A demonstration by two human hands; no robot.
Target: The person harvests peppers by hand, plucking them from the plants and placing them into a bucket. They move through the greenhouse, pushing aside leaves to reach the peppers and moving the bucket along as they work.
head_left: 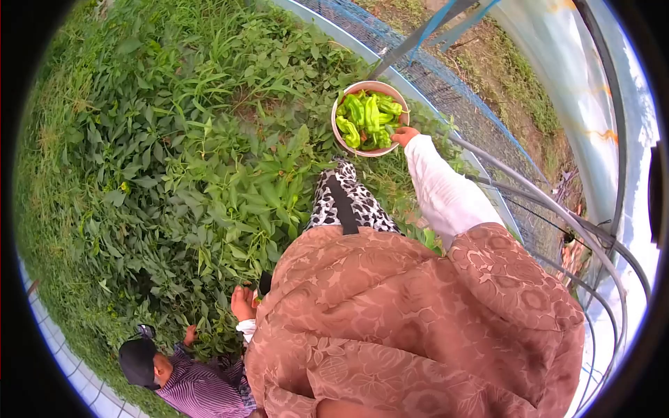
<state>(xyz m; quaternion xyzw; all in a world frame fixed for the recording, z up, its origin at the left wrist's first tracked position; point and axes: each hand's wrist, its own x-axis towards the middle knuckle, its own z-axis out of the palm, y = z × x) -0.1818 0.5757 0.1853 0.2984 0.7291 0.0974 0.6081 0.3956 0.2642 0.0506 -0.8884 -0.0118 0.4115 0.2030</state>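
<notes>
Bucket and hands, seen from above. The bucket [372, 84], filled with green peppers [371, 115], stands just above and right of the centre of the frame. The right hand [404, 136] meets it at the lower right of its rim, the fingers closed over the edge. The left hand [244, 303] lies well apart from the bucket, at the lower centre-left beside the plants [237, 209]; its fingers are curled (whether they pinch anything cannot be told at this size). Patterned trousers [355, 202] show directly below the bucket. At the lower left, a second person in a dark cap [139, 362] and striped shirt [202, 386] reaches one hand into the leaves.
</notes>
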